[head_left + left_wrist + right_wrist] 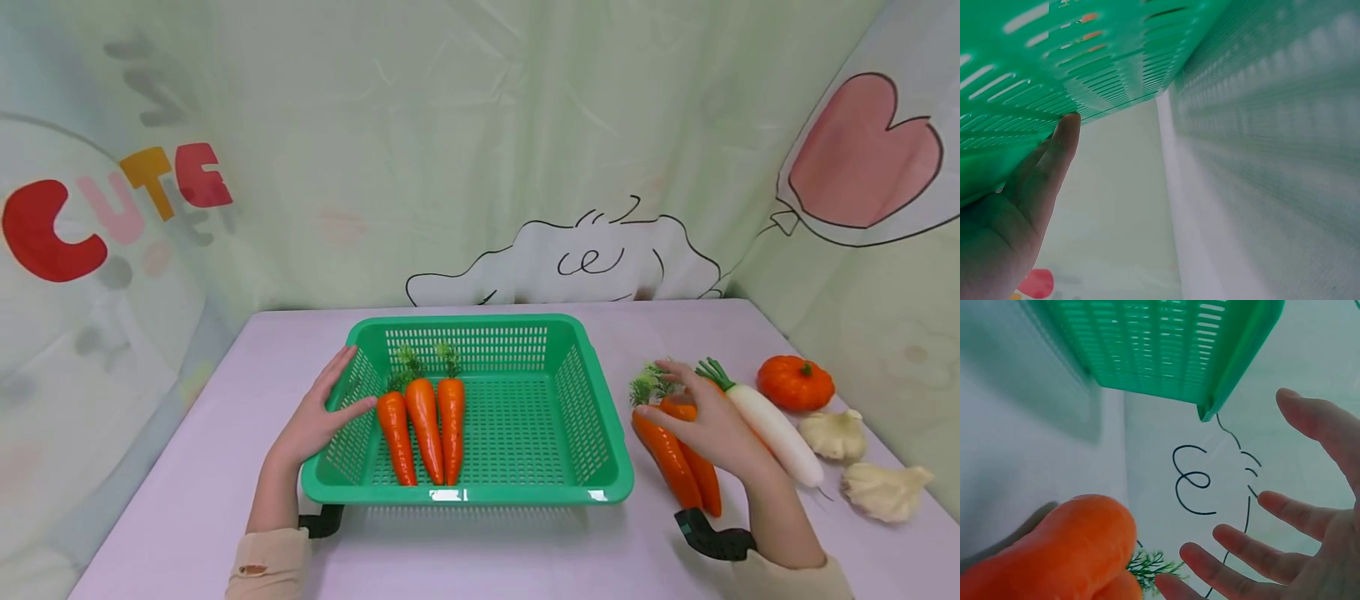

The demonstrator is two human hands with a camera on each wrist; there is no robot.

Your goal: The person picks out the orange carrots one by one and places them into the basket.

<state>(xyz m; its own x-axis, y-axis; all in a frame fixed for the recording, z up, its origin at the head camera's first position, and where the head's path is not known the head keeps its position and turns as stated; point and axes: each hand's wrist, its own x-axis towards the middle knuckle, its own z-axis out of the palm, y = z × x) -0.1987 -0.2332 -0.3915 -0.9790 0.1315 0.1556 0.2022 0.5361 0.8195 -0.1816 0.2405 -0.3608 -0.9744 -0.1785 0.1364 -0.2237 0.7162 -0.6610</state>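
A green plastic basket [525, 493] with slotted walls stands mid-table, and three carrots [423, 429] with leafy tops lie in its left half. My left hand [307, 425] holds the basket's left rim, its thumb on the inner side. In the left wrist view the straight fingers [1054, 165] lie along the outer wall; the thumb is hidden there. To the right of the basket, my right hand [708, 417] hovers over several loose carrots [667, 454], partly covering them. Its fingers are spread and grip nothing. The right wrist view shows a carrot [1066, 550] beside the palm.
Beside the right hand lies a white radish [776, 433] with green stalks. Past it are a small orange pumpkin [795, 383] and two garlic bulbs [832, 435], near the table's right edge. A printed curtain [465, 167] hangs behind the table.
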